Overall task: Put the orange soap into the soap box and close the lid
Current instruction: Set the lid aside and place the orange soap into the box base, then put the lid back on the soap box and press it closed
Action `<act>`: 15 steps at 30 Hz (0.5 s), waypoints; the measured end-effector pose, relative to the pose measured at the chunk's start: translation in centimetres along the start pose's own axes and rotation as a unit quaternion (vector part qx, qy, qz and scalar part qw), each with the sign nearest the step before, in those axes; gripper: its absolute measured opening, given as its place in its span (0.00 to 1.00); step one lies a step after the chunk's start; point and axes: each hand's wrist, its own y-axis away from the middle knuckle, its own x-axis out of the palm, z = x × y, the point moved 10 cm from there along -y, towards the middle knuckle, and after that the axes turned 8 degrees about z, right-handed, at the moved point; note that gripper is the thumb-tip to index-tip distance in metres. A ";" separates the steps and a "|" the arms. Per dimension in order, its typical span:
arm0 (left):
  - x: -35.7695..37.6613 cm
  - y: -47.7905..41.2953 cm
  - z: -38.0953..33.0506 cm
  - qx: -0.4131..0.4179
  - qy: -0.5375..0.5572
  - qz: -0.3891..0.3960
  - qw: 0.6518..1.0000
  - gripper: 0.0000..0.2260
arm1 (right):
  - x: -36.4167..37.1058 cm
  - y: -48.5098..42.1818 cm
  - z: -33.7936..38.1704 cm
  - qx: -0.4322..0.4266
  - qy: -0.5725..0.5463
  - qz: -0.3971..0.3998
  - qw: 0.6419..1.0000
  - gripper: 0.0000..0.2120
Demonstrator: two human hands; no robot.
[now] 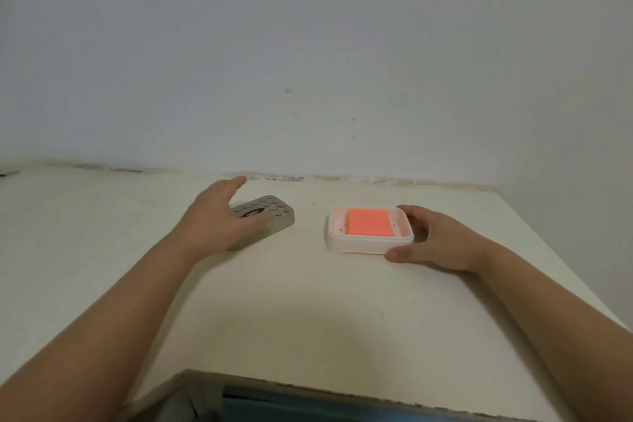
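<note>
The left hand point(219, 216) is covering the near left part of the grey lid point(270, 212), so whether its fingers are gripping the lid or only lying over it cannot be told. Lettering on the lid's dark oval label is reading too small to make out. The right hand point(435, 240) is hiding the right end wall of the soap box point(366, 243). Both forearms are running out of frame at the lower edge. A dark object point(8, 173) at the far left edge is being cut off, identity undetermined.

- Pale cream surface point(308, 319), set against a wall
- Grey-brown lid point(270, 212) flat on it, left
- Pink soap box point(370, 245) on it, right, well apart, orange soap point(369, 227) inside
</note>
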 end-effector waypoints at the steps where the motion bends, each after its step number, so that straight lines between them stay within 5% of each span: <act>1: 0.8 -0.3 1.0 -0.010 0.006 0.037 0.999 0.41 | -0.1 0.0 0.0 0.000 0.000 -0.001 1.000 0.33; 5: 3.1 -0.6 2.8 -0.013 -0.026 0.092 0.995 0.47 | 0.0 0.0 -0.4 0.005 0.003 0.001 1.000 0.33; 15: 3.1 -1.6 4.0 0.003 -0.026 0.076 0.997 0.39 | -0.1 -0.2 -0.7 0.005 -0.006 -0.004 1.000 0.35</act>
